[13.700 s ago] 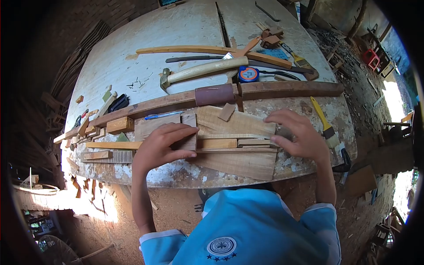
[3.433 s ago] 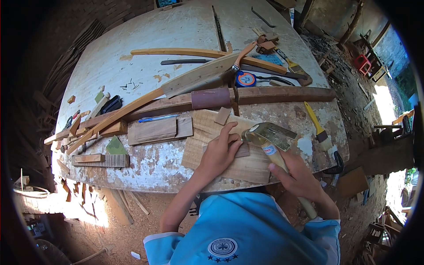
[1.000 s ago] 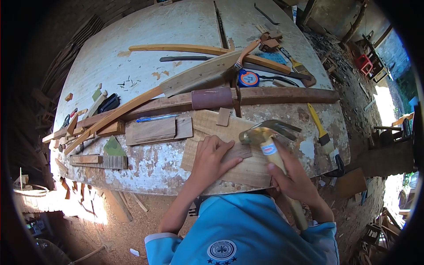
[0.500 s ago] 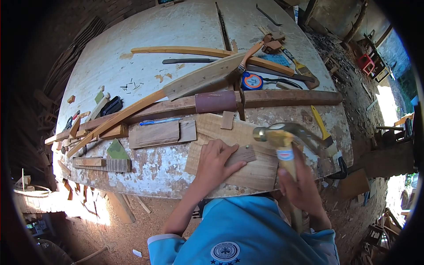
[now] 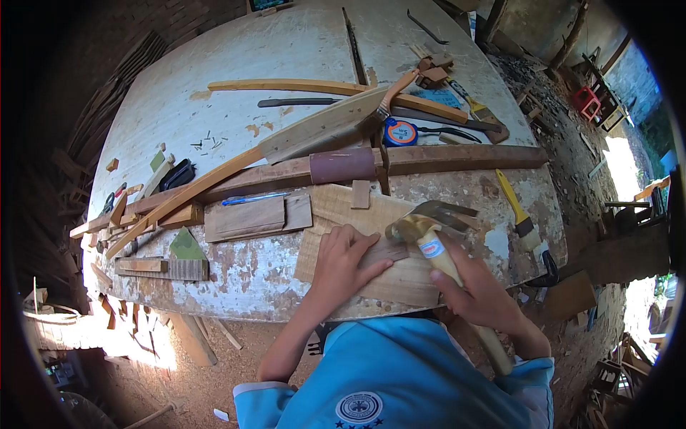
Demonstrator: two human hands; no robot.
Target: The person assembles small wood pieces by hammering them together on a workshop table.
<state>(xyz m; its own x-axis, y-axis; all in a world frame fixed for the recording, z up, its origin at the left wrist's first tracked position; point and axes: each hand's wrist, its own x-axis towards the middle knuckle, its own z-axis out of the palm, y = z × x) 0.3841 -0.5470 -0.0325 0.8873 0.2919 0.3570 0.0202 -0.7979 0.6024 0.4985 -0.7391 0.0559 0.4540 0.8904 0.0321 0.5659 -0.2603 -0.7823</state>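
My left hand (image 5: pixel 341 259) lies on a pale wooden board (image 5: pixel 404 287) at the table's front edge. Its fingers and thumb hold down a small darker wood piece (image 5: pixel 389 250), partly covered by the hand. My right hand (image 5: pixel 468 286) is wrapped around the wooden handle of a claw hammer (image 5: pixel 433 248). The hammer head is right over the small wood piece, just beside my left fingertips, and hides the spot beneath it. A little wood block (image 5: pixel 360 194) sits at the board's far edge.
Behind the board runs a long wooden beam (image 5: pixel 457 159) with sandpaper (image 5: pixel 342 165) over it. A tape measure (image 5: pixel 400 132) stands beyond. A yellow-handled brush (image 5: pixel 511 200) lies on the right, stacked thin boards (image 5: pixel 246 218) and a blue pen (image 5: pixel 251 199) on the left.
The hammer head has swung down and left, from the right of my left hand onto the small wood piece, hiding the nail seen there. My left hand keeps its place on the board.
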